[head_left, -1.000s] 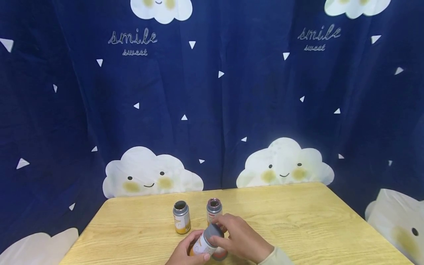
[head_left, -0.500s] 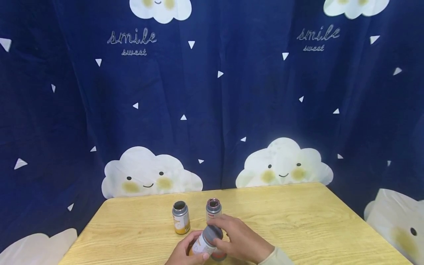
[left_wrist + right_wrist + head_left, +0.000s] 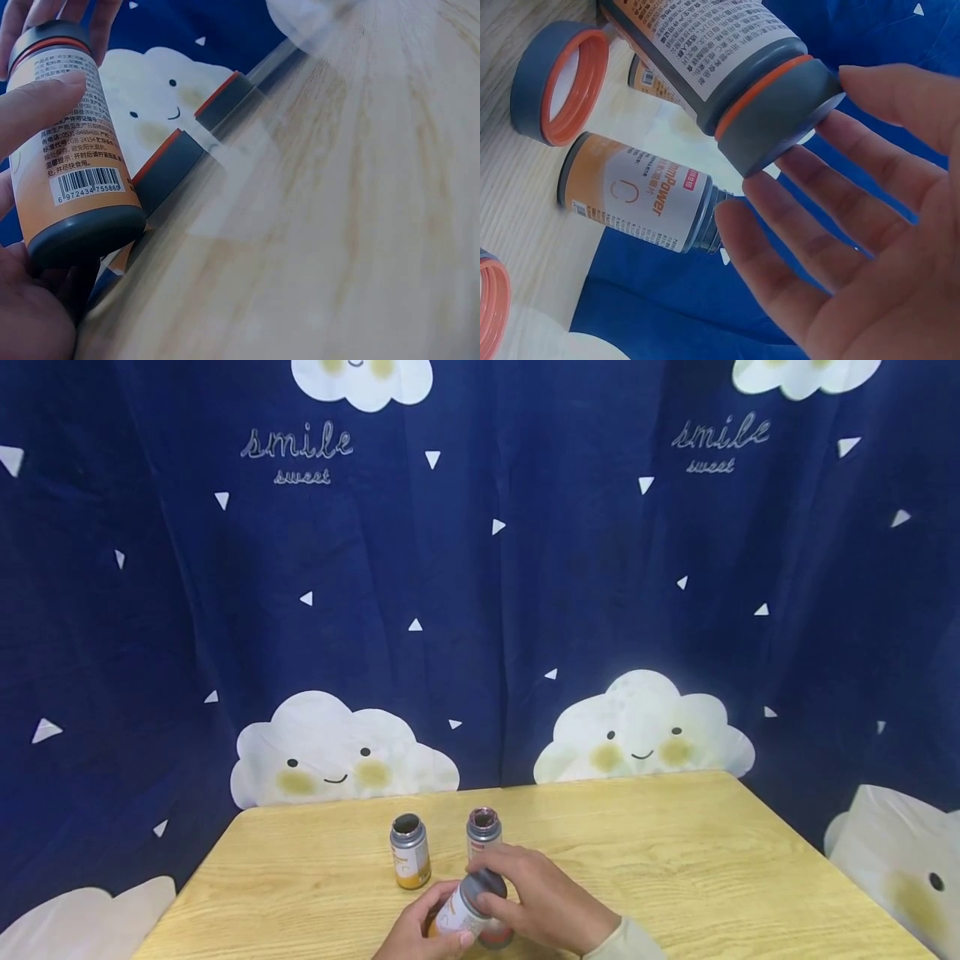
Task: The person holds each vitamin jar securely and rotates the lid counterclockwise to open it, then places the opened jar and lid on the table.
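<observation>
My left hand grips a white-and-orange supplement bottle, tilted above the table with its top toward the right hand. The thumb lies across the label in the left wrist view. My right hand pinches the dark grey cap, its thumb and fingertips spread around the rim. An orange ring shows between cap and bottle. Behind the hands, an uncapped bottle with an orange base stands upright at left. A second uncapped bottle stands beside it, its lower part hidden by my right hand.
Two loose grey lids with orange inner rims lie on the wooden table: one lid near the bottles, another lid at the edge of the right wrist view. A blue cloud-patterned curtain hangs behind the table.
My right fingertips have shifted slightly leftward around the cap. The left hand and its bottle stay almost in place, and the standing bottles have not moved.
</observation>
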The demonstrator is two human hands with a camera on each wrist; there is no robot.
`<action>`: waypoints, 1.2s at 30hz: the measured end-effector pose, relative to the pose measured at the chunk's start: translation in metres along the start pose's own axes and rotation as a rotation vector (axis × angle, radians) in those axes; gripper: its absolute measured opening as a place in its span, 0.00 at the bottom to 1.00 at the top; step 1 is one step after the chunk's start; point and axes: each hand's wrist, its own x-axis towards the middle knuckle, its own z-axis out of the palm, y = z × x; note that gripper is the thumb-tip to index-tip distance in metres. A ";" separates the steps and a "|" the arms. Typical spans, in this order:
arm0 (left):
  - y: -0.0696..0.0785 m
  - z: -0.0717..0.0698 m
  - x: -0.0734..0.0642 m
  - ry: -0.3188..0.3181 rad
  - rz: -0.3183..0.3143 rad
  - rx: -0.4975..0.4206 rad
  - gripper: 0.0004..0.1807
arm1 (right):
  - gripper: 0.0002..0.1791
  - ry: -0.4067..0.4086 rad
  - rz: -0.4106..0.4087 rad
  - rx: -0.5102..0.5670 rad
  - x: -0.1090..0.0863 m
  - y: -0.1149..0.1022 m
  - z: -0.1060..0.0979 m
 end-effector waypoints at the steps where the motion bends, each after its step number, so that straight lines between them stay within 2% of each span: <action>1: 0.000 0.000 0.000 -0.002 0.002 0.000 0.29 | 0.11 0.003 -0.004 0.002 0.000 0.000 0.000; 6: 0.000 0.001 0.001 -0.017 0.010 -0.011 0.29 | 0.12 0.021 0.015 -0.007 -0.001 -0.001 0.001; 11: 0.001 0.001 0.000 -0.022 0.010 -0.006 0.29 | 0.15 0.078 0.123 -0.019 -0.002 -0.003 0.001; 16: 0.002 0.001 0.000 -0.013 0.002 0.018 0.29 | 0.12 0.162 0.199 -0.049 -0.002 -0.004 0.001; 20: 0.003 0.001 -0.001 -0.011 0.008 0.035 0.29 | 0.16 0.117 0.297 -0.074 -0.001 -0.004 0.000; 24: 0.003 0.002 -0.002 -0.020 -0.006 0.004 0.29 | 0.21 0.063 0.374 -0.089 -0.001 -0.003 0.000; 27: 0.003 0.001 -0.001 -0.021 -0.006 0.001 0.29 | 0.21 0.056 0.390 -0.089 -0.001 -0.003 0.000; 31: 0.002 0.001 0.000 -0.022 0.002 0.006 0.28 | 0.19 0.031 0.393 -0.036 0.002 -0.002 -0.001; 36: 0.001 0.000 0.001 -0.029 -0.002 -0.014 0.28 | 0.17 0.013 0.366 0.011 0.002 -0.001 -0.002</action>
